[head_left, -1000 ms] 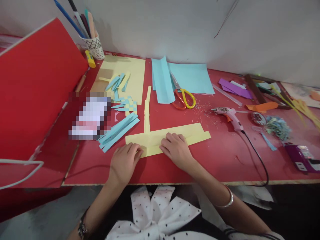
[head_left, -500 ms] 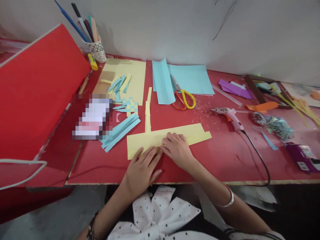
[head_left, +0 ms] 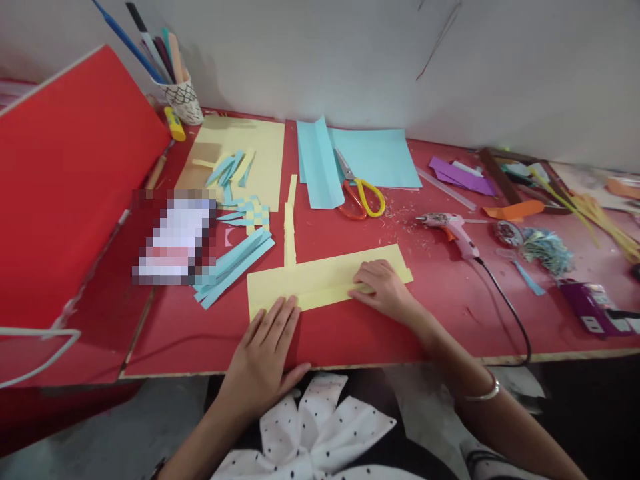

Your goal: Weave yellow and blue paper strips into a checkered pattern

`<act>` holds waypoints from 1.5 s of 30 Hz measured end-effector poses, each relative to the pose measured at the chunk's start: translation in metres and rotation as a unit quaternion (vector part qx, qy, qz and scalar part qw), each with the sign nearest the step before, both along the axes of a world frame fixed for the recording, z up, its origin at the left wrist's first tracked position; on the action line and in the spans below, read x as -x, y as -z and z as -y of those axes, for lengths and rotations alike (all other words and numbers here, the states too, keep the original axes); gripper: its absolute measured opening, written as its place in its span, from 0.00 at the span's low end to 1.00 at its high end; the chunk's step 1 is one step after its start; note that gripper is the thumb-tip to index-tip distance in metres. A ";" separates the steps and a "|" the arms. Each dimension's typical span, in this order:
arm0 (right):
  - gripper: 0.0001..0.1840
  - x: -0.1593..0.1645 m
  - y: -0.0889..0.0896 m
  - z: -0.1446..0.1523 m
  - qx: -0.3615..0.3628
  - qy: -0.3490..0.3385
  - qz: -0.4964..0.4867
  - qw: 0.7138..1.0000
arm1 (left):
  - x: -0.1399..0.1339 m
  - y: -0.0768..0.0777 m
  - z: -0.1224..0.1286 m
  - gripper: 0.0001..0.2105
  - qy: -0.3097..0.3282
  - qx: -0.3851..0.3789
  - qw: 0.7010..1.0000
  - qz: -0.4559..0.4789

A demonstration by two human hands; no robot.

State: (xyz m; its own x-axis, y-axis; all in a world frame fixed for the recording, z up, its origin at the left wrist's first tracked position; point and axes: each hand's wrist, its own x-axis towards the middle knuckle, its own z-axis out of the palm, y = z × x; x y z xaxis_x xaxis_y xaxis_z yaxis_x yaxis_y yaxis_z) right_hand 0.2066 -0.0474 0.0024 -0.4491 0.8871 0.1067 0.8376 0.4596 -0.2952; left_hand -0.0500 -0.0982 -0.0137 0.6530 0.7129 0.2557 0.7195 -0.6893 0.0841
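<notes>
A long sheet of pale yellow paper (head_left: 320, 275) lies before me, its near edge folded over in a narrow strip. My left hand (head_left: 261, 357) rests flat on the sheet's left end, fingers stretched out and thumb apart. Toward the right end, my right hand (head_left: 384, 288) has its fingers curled over the folded edge, with the thumb at the near side. Just beyond the sheet are narrow yellow strips (head_left: 290, 233). Folded light blue paper strips (head_left: 233, 267) lie to the left, near a small woven blue-and-yellow piece (head_left: 254, 215).
Scissors (head_left: 367, 197) lie against blue sheets (head_left: 385, 157) at the back. A pink glue gun (head_left: 450, 230) with a black cord is on the right, near a purple device (head_left: 593, 307). A blurred phone (head_left: 175, 237), a pen cup (head_left: 184, 101) and a red board (head_left: 75, 180) stand left.
My right hand has slid right along the folded edge, away from my left hand. My left hand has shifted left and flattened. The view has moved slightly.
</notes>
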 end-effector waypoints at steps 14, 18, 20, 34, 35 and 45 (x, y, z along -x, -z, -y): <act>0.24 -0.030 -0.002 -0.005 -0.003 0.051 0.024 0.998 | 0.001 -0.001 -0.001 0.29 0.013 -0.010 1.000 -0.011; 0.23 -0.035 -0.001 -0.004 0.001 0.075 0.039 0.996 | 0.008 0.000 -0.002 0.29 0.019 -0.021 1.000 -0.009; 0.21 -0.038 -0.002 -0.004 0.002 0.083 0.041 0.996 | 0.017 0.002 -0.002 0.30 0.013 -0.020 1.000 -0.006; 0.12 -0.047 -0.024 0.025 -0.122 0.270 0.130 0.946 | 0.044 -0.007 -0.007 0.23 0.006 -0.076 0.997 -0.017; 0.12 -0.037 -0.028 0.030 -0.148 0.288 0.136 0.936 | 0.040 -0.009 -0.010 0.22 0.002 -0.087 0.996 -0.013; 0.16 0.023 -0.043 0.042 -0.202 0.141 0.072 0.967 | -0.005 -0.037 -0.053 0.09 0.014 0.041 0.990 -0.135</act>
